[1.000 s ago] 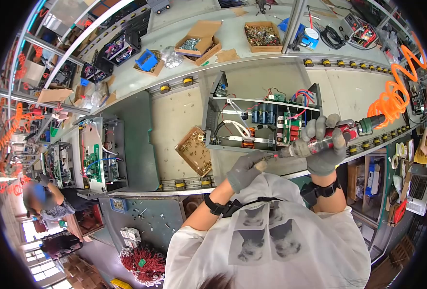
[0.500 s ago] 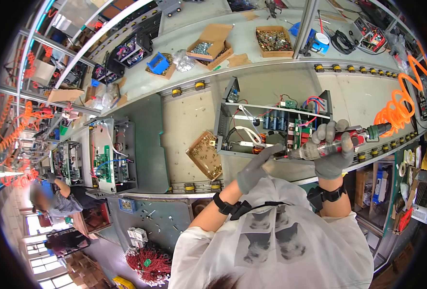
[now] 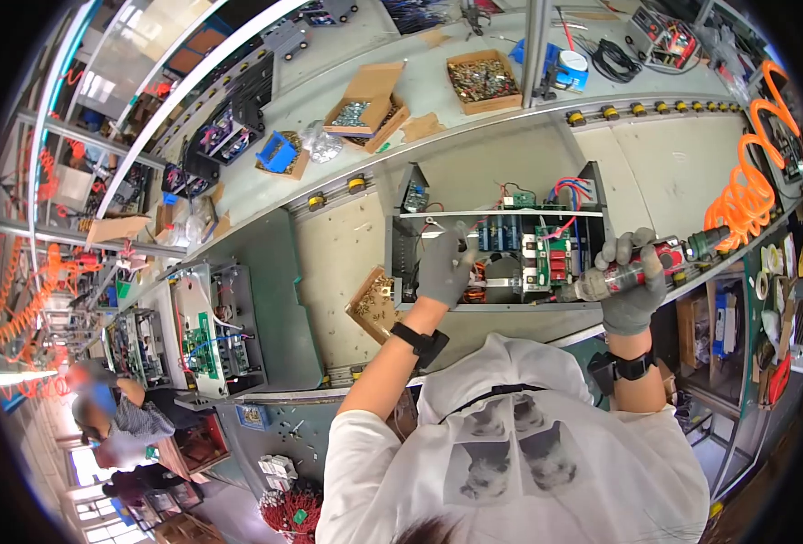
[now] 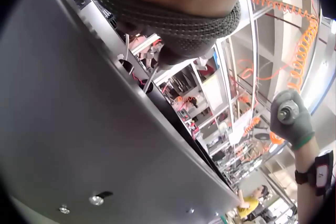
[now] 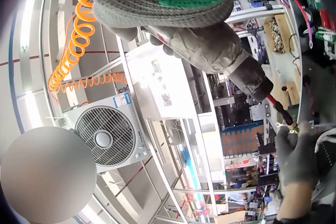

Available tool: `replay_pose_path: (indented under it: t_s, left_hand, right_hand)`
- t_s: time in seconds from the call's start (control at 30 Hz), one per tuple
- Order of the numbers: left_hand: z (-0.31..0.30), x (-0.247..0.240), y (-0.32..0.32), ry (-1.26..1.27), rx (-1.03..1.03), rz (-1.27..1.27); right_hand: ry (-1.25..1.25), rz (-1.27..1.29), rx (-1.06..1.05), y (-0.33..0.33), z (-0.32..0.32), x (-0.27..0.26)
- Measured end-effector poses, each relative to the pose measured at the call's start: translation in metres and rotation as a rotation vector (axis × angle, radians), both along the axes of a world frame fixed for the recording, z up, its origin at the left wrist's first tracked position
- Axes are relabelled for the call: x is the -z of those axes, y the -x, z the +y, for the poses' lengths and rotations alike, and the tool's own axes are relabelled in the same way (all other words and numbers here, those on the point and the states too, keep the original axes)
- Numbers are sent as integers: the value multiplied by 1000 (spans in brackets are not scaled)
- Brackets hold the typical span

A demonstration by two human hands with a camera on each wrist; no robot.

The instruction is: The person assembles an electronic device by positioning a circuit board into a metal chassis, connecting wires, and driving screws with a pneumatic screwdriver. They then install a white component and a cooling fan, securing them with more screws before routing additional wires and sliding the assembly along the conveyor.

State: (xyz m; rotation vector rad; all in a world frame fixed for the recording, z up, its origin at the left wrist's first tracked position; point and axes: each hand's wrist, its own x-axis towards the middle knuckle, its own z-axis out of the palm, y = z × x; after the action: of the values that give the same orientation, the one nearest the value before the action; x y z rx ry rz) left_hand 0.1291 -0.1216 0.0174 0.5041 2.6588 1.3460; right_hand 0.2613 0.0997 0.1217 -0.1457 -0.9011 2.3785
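Note:
My right hand (image 3: 632, 304), in a grey glove, grips a red and grey air screwdriver (image 3: 605, 279). The screwdriver lies nearly level, its bit (image 5: 283, 112) pointing left beside the near edge of an open metal chassis (image 3: 501, 306). My gloved left hand (image 3: 445, 269) reaches over the chassis's near wall into its left end. White cable (image 5: 326, 139) shows beside that hand in the right wrist view. I cannot tell whether its fingers pinch a cable. Inside the chassis sit blue capacitors (image 3: 498, 234) and a green board with red parts (image 3: 555, 258).
A cardboard tray of screws (image 3: 372, 306) stands left of the chassis. An orange coiled hose (image 3: 737, 213) runs from the screwdriver at right. Another chassis (image 3: 211, 331) and a dark green panel (image 3: 279, 308) are further left. Boxes of small parts (image 3: 483, 82) line the back shelf.
My left hand has moved from beside the screwdriver bit, left and away from my body, into the chassis's left end. The right hand still grips the screwdriver. The head view has shifted slightly.

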Motion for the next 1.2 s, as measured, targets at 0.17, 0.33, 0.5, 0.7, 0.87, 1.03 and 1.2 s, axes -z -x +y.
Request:
replay_pose_path:
  t_s: [0.17, 0.33, 0.5, 0.7, 0.87, 1.03, 1.2]
  left_hand:
    - [0, -21, -9, 3, 814, 509]
    - [7, -3, -14, 7, 1059, 128]
    - [12, -15, -3, 175, 1207, 138]
    - [17, -49, -3, 736, 1291, 298]
    - [25, -59, 3, 1248, 1111, 47]
    - [44, -51, -6, 1353, 1104, 31]
    - [47, -23, -7, 1097, 1117, 113]
  right_hand:
    - [6, -204, 41, -14, 14, 24]
    - [138, -353, -23, -25, 25, 58]
    - [182, -475, -145, -27, 29, 82]
    - [137, -530, -119, -23, 27, 84]
    - [113, -542, -117, -22, 21, 74]
    - [134, -505, -138, -22, 18, 87]
    - [113, -505, -131, -22, 20, 83]
